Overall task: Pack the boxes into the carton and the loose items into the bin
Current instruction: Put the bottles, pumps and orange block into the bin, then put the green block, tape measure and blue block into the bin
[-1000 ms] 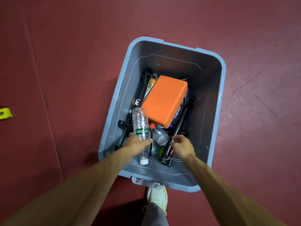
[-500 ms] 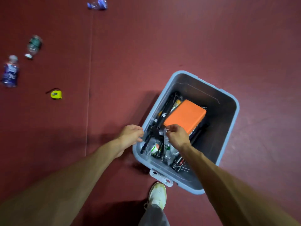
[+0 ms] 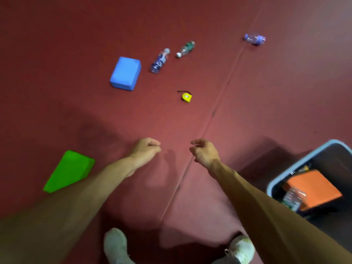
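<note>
In the head view, both bare hands are hovering over the red floor (image 3: 76, 35), up and to the left of the grey bin (image 3: 297, 164), which is sitting at the frame's right edge. The left hand (image 3: 145, 149) and the right hand (image 3: 204, 152) are carrying nothing; each grip is released, with the fingers loosely curled. The bin is already holding an orange block (image 3: 314, 187) and a clear bottle (image 3: 293, 199). Loose items are lying well to the bin's left and farther out: a yellow tape measure (image 3: 186, 97) nearest, then a blue-labelled bottle (image 3: 160, 60) just beside a green-labelled bottle (image 3: 185, 48), and a purple bottle (image 3: 254, 39) apart from them. A blue block (image 3: 126, 73) and a green block (image 3: 69, 171) are lying farther left of the bin; no carton is showing. The person is probably going for the next loose item. Doing this well is likely calling for taking the tape measure first, closing the fingers round its body rather than its trailing strap, and gathering a bottle in the other hand so that one trip back to the bin is serving both.
</note>
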